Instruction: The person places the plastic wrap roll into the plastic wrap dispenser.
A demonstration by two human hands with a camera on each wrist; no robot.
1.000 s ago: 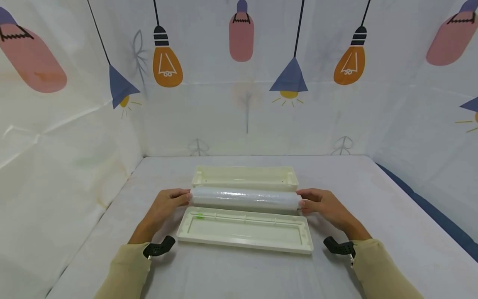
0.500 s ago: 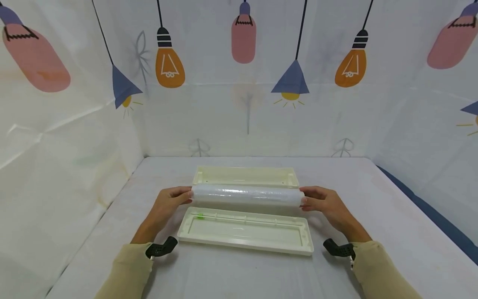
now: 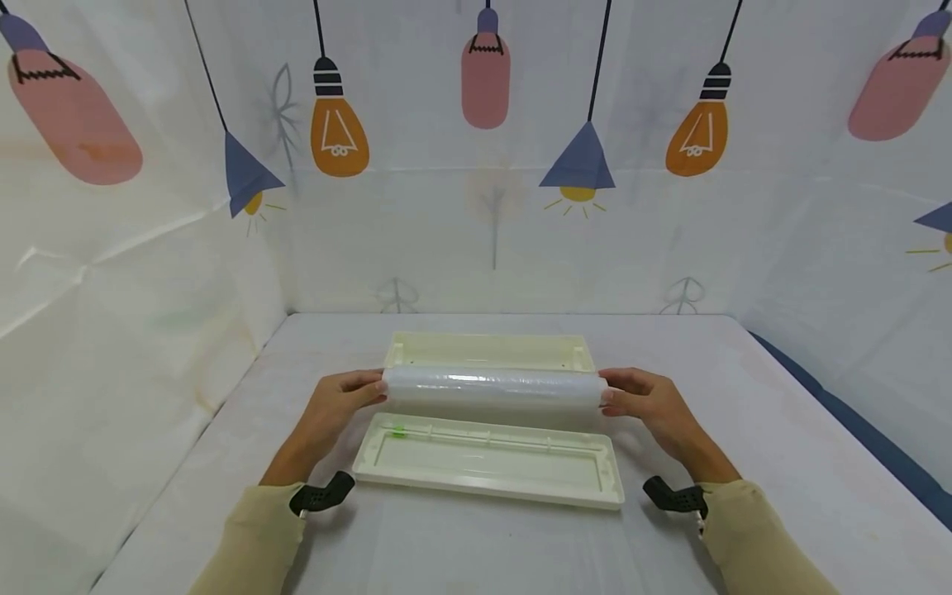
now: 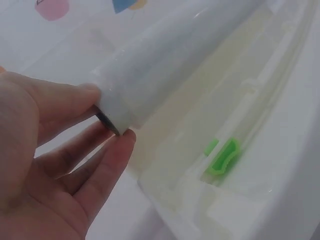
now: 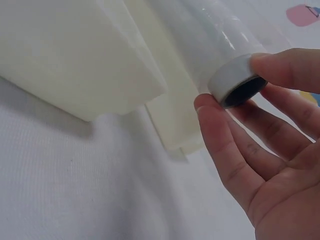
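A roll of cling film (image 3: 494, 387) lies level between the two hands, in front of and partly over a long cream plastic box (image 3: 491, 351). My left hand (image 3: 335, 409) pinches its left end; in the left wrist view the thumb is on top and fingertips are at the tube's rim. The right end sits in the grip of my right hand (image 3: 650, 409), with the tube's dark hollow core (image 5: 245, 91) visible between thumb and fingers. Nearer the body lies a cream lid (image 3: 487, 463), inner side up, with a green slider (image 4: 223, 156) on its rail.
The table (image 3: 476, 545) has a white cloth cover. White fabric walls (image 3: 476, 240) printed with lamps and bulbs stand behind and at both sides. A black wrist camera mount (image 3: 321, 493) sits at the left wrist, another at the right.
Both hands have raised the cling film roll slightly, away from the lid, widening the gap between them. The box and lid have stayed in place.
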